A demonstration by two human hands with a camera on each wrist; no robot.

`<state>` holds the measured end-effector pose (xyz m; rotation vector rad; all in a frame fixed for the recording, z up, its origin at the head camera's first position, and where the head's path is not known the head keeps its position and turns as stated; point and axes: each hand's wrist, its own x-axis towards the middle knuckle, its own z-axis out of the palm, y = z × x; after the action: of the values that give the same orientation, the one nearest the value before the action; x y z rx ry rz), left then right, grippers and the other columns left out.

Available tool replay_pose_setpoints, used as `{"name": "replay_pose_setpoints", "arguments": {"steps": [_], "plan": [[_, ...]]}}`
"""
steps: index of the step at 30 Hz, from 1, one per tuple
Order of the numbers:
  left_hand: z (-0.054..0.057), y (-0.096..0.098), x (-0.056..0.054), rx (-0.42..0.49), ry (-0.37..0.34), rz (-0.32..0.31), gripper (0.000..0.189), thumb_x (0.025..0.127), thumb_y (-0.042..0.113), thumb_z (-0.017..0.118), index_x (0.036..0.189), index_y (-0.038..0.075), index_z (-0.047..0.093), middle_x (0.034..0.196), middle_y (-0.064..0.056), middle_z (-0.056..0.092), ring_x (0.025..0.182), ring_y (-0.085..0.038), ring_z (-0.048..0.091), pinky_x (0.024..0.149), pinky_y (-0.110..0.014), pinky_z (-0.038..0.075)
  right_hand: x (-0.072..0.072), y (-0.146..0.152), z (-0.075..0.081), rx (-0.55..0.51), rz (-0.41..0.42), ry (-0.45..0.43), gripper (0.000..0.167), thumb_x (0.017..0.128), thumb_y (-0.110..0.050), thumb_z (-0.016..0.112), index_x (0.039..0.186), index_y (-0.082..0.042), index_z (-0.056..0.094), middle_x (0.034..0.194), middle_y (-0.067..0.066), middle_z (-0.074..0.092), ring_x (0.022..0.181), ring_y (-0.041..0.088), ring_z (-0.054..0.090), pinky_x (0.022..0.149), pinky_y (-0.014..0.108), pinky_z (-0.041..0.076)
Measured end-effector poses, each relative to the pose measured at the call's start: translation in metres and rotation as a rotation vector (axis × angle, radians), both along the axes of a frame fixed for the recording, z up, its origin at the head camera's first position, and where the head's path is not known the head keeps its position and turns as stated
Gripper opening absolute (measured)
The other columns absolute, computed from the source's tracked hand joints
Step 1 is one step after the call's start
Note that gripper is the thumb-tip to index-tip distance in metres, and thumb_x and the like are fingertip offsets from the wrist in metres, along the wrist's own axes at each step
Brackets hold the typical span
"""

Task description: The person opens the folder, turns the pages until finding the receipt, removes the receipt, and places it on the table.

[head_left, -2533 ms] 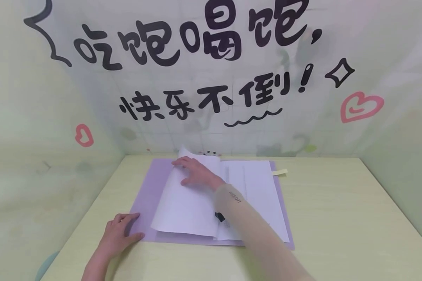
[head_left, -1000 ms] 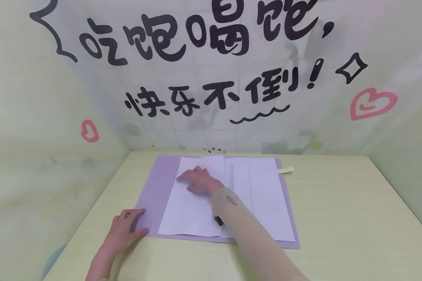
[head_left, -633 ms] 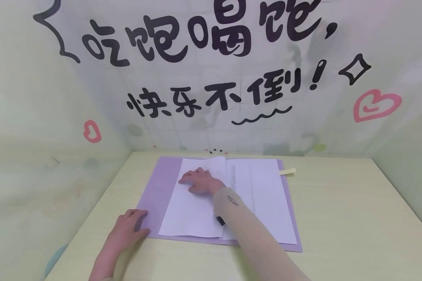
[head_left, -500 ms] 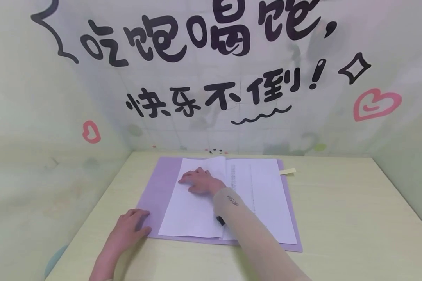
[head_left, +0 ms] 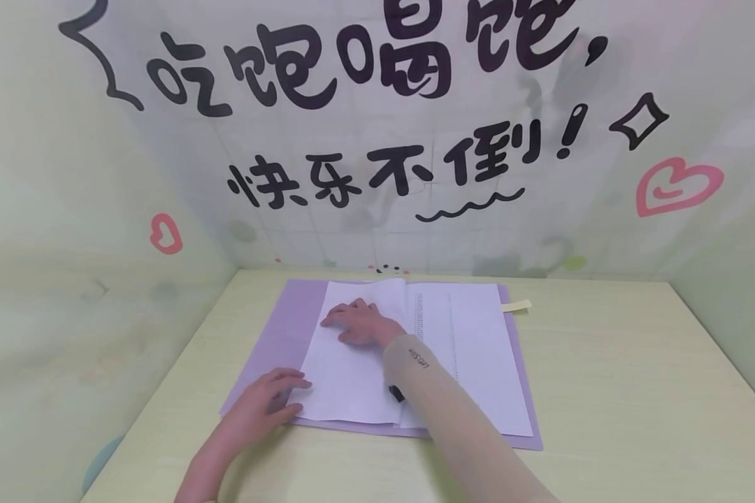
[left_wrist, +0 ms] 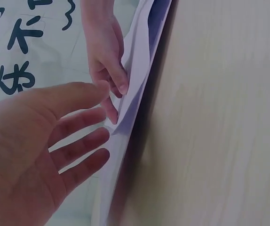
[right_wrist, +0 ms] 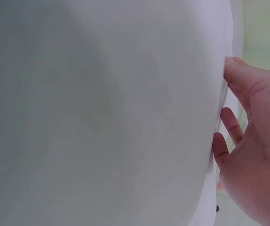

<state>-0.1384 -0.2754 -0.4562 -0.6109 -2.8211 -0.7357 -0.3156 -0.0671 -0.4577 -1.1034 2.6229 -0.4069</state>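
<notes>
1. Our left hand lies nearest, fingers straight on the page's near left corner.
2. Beyond it our right hand presses flat on the page, spread, inside the purple folder.
3. The page's long axis runs away from us.

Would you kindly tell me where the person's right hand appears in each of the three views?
Head: right hand at centre, flat on the white page.
Left wrist: top centre, fingers on the page's edge.
Right wrist: right edge, against the page.
Shared landmark: the white page.
</notes>
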Motion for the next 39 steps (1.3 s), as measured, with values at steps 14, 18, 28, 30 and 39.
{"name": "replay_pose_setpoints", "arguments": {"steps": [14,18,28,30,39], "plan": [[-0.015,0.001,0.005,-0.055,0.015,-0.126,0.029,0.077,0.011,0.08,0.101,0.025,0.075,0.105,0.008,0.073,0.098,-0.016,0.067,0.088,-0.037,0.054,0.0,0.003,-0.002,-0.021,-0.011,-0.012,0.047,0.1,-0.024,0.055,0.145,-0.036,0.047,0.158,-0.011,0.038,0.139,0.022,0.035,0.117,0.047,0.029],[-0.017,0.001,0.004,-0.058,0.013,-0.132,0.029,0.077,0.008,0.079,0.101,0.024,0.076,0.106,0.007,0.072,0.098,-0.017,0.066,0.088,-0.037,0.055,0.001,0.003,-0.002,-0.031,-0.024,-0.015,0.047,0.1,-0.022,0.056,0.144,-0.035,0.048,0.158,-0.01,0.038,0.139,0.023,0.035,0.115,0.045,0.03],[-0.016,0.004,0.005,-0.057,0.06,-0.137,0.03,0.073,0.005,0.081,0.096,0.024,0.077,0.102,0.006,0.071,0.094,-0.016,0.064,0.084,-0.035,0.056,0.003,0.002,-0.003,-0.066,-0.044,-0.022,0.043,0.099,-0.021,0.058,0.14,-0.029,0.054,0.154,-0.01,0.044,0.142,0.022,0.035,0.118,0.048,0.028],[-0.015,0.004,0.006,-0.056,0.062,-0.135,0.03,0.073,0.004,0.081,0.095,0.024,0.077,0.102,0.006,0.07,0.094,-0.016,0.064,0.084,-0.035,0.056,0.003,0.003,-0.003,-0.08,-0.054,-0.033,0.041,0.098,-0.022,0.059,0.139,-0.028,0.056,0.153,-0.009,0.046,0.142,0.021,0.037,0.12,0.047,0.027],[-0.016,0.003,0.006,-0.051,0.071,-0.137,0.03,0.072,0.003,0.082,0.095,0.023,0.078,0.101,0.007,0.07,0.094,-0.015,0.064,0.084,-0.034,0.055,-0.003,0.016,0.009,-0.193,-0.059,-0.051,0.039,0.096,-0.013,0.062,0.135,-0.018,0.059,0.145,0.0,0.055,0.141,0.019,0.044,0.121,0.034,0.032]]}}
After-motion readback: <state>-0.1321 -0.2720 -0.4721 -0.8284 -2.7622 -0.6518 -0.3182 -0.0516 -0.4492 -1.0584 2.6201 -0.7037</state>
